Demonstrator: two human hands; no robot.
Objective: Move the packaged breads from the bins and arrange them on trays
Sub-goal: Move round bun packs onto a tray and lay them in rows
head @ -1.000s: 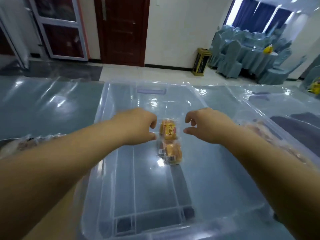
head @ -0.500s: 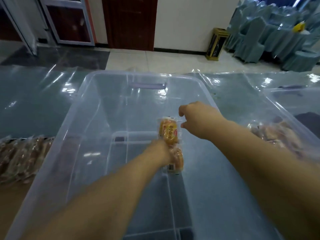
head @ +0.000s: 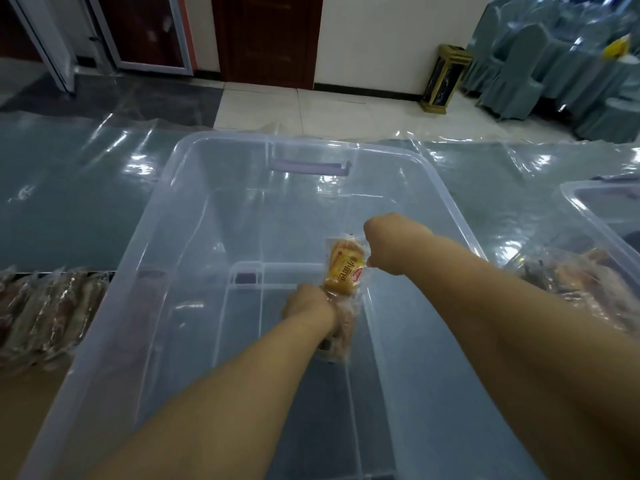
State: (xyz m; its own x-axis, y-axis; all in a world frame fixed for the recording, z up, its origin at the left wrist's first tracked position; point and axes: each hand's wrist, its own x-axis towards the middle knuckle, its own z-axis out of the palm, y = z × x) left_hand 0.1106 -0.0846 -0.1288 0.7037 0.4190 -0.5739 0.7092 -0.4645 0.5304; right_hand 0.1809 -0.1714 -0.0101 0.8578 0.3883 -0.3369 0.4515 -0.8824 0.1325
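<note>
head | left hand (head: 309, 306) grips near bread (head: 344, 325) | right hand (head: 391, 247) pinches far bread (head: 344, 271)

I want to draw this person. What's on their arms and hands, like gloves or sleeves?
Nothing is worn there. The left grip and right grip are bare hands with no gloves. The left forearm and right forearm are bare as far as the picture shows, with no sleeves, watch or bracelet in view. The fingers are mostly hidden, so I cannot tell about rings.
</note>
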